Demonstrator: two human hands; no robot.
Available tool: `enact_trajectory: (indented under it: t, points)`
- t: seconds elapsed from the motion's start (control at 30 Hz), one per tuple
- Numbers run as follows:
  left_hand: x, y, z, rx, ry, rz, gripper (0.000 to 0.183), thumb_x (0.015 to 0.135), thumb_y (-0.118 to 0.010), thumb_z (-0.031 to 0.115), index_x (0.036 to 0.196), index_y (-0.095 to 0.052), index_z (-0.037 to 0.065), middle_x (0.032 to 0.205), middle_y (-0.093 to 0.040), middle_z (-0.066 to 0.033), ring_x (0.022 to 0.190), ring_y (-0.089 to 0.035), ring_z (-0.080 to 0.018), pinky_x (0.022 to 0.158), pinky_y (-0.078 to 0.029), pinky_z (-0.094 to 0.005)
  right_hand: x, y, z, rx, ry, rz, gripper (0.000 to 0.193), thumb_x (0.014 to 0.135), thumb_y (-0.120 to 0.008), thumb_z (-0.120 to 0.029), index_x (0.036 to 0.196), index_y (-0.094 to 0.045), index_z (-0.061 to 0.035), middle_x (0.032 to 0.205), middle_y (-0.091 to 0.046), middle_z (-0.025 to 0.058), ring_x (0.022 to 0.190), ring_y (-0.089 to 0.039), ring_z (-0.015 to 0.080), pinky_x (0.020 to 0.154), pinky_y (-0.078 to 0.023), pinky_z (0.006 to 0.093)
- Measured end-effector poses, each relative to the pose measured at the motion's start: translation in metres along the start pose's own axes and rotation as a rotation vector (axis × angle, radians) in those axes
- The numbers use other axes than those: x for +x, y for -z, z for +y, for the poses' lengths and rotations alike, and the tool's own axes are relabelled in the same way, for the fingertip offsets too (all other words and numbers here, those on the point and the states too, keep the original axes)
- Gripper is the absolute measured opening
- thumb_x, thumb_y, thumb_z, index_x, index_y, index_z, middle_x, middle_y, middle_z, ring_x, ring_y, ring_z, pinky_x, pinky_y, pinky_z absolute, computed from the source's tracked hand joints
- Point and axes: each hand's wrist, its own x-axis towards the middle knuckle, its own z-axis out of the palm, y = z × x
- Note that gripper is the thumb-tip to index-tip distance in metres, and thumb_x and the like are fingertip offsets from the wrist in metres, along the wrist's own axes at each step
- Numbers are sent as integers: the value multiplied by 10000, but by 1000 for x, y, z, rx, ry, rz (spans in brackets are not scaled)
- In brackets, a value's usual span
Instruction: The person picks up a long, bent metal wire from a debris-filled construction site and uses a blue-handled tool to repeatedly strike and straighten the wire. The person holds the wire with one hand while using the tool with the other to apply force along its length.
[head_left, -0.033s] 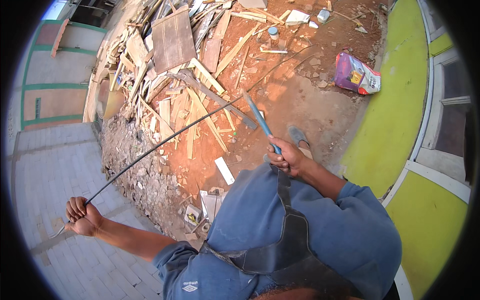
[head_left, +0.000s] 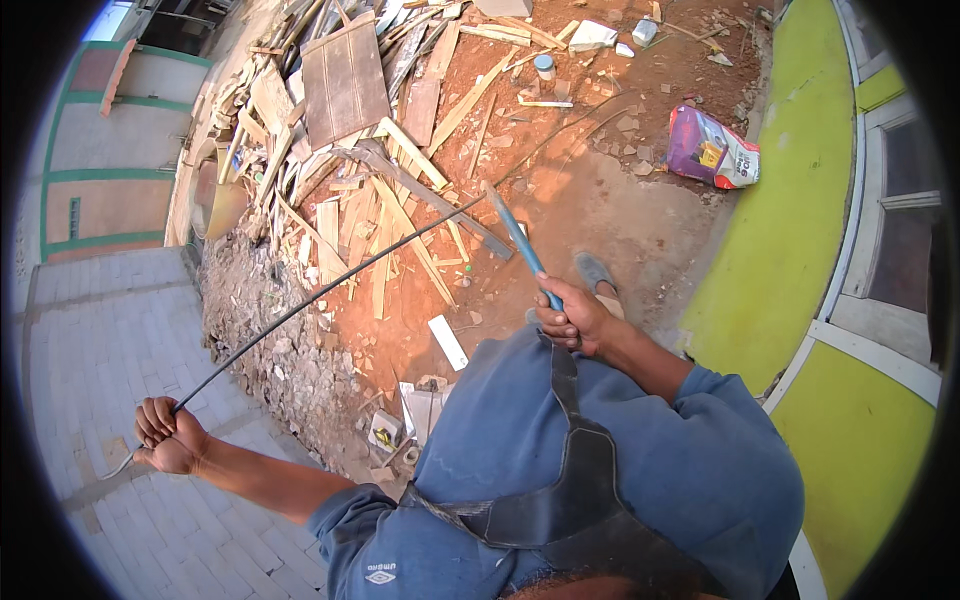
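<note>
My left hand (head_left: 172,436), held out at the lower left, is closed round a thin dark rod (head_left: 320,293). A short bent end of the rod sticks out below that fist. From there the rod runs up and right, reaching the tip of a blue bar (head_left: 518,235) with a bare, worn end. Whether rod and bar touch there I cannot tell. My right hand (head_left: 574,314), in front of my body, grips the bar's lower end. The bar points up and slightly left.
Broken boards and wood scraps (head_left: 400,215) are heaped on red soil ahead. A purple and white bag (head_left: 712,150) stands by the yellow-green wall (head_left: 760,260) at right. A blue-lidded jar (head_left: 545,70) stands farther off. Grey paving (head_left: 110,340) lies left; a white strip (head_left: 448,342) lies nearby.
</note>
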Motion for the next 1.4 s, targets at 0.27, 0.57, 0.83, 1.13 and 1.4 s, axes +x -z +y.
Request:
enact_trajectory:
  t: [0.27,0.57,0.83,1.13,1.4]
  points:
    - [-33,36,-46,48,-81,267,819,960,-202,880,589,-333,161,551,-281,15,490,-225,-138,438,-196,-289,0,3,-37,14,-67,131,415,1059,-583,-540,913,-510,-159,583,-395,-63,403,-322,55,362,-266,247]
    - [-90,-1,-99,313,-260,659,739,977,-212,851,676,-277,179,584,-220,26,504,-185,-132,431,-179,-265,53,14,-79,-22,-264,260,430,1028,-627,-569,889,-518,-177,588,-412,-76,421,-313,51,386,-235,239]
    - [-138,-62,-127,513,-430,888,723,978,-206,847,708,-278,180,617,-202,23,523,-182,-135,437,-185,-266,102,5,-116,-28,-392,248,427,1056,-587,-548,851,-534,-178,575,-425,-89,403,-322,29,362,-240,214]
    - [-176,-85,-142,495,-496,883,722,993,-221,834,701,-297,179,606,-214,22,516,-202,-135,435,-208,-266,129,0,-132,-64,-439,276,411,1058,-594,-524,852,-510,-178,580,-421,-79,421,-328,44,378,-243,236]
    - [-134,-12,-107,367,-260,927,722,1055,-225,743,686,-404,148,594,-344,5,508,-291,-138,454,-267,-273,78,19,-133,-160,-533,257,418,1068,-570,-532,867,-500,-172,565,-414,-68,399,-329,43,347,-253,222]
